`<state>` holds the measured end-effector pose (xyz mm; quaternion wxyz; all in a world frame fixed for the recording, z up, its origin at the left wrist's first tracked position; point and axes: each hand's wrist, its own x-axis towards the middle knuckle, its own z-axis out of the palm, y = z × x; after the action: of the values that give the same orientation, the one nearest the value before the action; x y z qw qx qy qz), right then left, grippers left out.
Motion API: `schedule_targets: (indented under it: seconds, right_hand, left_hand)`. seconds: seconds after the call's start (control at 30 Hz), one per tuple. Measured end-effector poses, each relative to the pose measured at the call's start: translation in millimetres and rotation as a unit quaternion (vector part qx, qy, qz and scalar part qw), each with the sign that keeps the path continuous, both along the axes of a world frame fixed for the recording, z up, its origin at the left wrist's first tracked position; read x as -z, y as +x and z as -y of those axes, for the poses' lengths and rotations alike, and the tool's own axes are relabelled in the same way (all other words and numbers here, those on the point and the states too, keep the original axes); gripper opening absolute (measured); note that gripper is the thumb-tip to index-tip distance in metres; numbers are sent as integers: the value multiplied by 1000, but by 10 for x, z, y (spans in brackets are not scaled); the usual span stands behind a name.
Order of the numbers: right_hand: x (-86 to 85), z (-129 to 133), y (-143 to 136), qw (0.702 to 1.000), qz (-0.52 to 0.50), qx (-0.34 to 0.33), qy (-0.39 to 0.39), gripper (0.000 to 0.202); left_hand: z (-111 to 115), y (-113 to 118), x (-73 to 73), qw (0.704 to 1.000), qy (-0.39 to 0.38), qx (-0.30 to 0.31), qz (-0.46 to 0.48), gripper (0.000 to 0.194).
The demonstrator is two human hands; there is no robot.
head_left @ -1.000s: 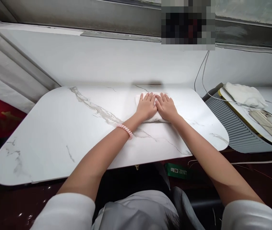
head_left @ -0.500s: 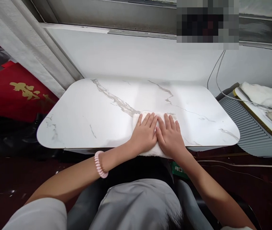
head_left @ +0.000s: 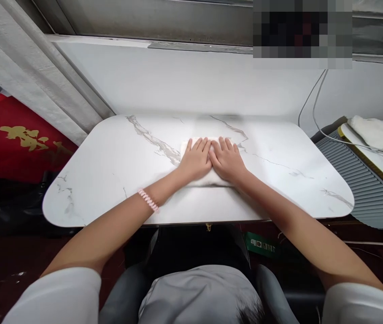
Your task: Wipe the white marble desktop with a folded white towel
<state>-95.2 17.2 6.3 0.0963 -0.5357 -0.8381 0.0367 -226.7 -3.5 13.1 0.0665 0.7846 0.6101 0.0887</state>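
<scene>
Your left hand [head_left: 194,164] and right hand [head_left: 229,164] lie flat on cloth [head_left: 211,180], frame centre, on surface [head_left: 286,189]; fingers [head_left: 196,144] slightly spread, gripping nothing. Uneven palm pressure could bunch or twist cloth; pulling too far toward frame bottom could drag it over edge.

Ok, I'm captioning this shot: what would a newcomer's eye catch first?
Probably the left hand and right hand, spread side by side on a white cloth near the middle of the marble-patterned tabletop. Next, a pink coiled band around the left forearm, then a red item with gold markings at the picture's left edge.
</scene>
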Motion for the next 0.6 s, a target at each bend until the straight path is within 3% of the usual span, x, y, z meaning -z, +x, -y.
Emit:
schedule_targets:
  seconds: [0.13,0.27,0.43,0.6]
  right_hand:
    - [12,-618,-193,1000,0,7,15,54]
    - [69,-1065,-318,999,-16,-23,41,52]
    - [106,-1326,-417,998,-33,-12,48,51]
    - [104,-1425,-461,999,-11,-5,44,52]
  left_hand:
    - [-577,-148,-1,1000,16,-16,12,58]
    - [-976,-275,51,998,39,-33,37,55]
    - [-1267,-380,105,996,64,-27,54,52]
    - [-1378,-411,110,996,67,-33,49,51]
